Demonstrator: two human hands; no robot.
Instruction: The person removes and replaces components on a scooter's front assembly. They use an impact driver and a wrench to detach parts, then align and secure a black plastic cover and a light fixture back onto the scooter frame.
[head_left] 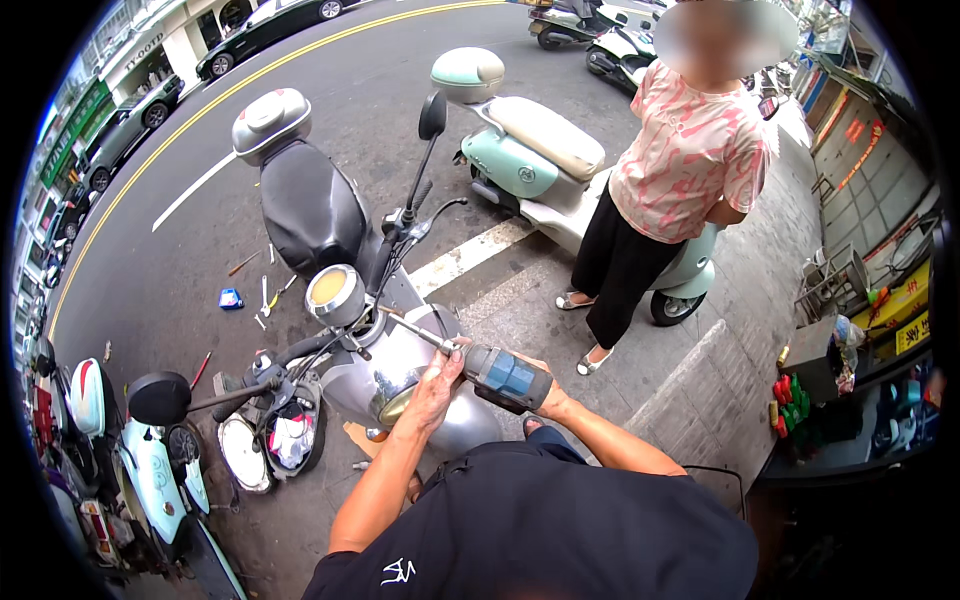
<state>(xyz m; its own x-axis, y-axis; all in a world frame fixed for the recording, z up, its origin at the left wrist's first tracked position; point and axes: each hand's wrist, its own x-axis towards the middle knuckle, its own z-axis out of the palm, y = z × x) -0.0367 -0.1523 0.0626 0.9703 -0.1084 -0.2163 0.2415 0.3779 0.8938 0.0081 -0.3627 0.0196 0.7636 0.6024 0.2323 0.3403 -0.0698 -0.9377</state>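
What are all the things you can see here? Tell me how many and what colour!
scooter being worked on: one, silver-grey with a black seat, middle, front panel open
power driver: one, grey and blue, its long bit against the scooter's front
mint scooter: one, pale green and cream, parked behind
mirrors: two, black, on the handlebars
loose panel: one, black-rimmed, on the ground at left
small tools: several, scattered on the road with a blue box
bystander: one, pink top, black trousers, standing at right
cars: several, dark, along the far kerb
left hand: one, fingers steadying the driver's front
right hand: one, gripping the driver's body
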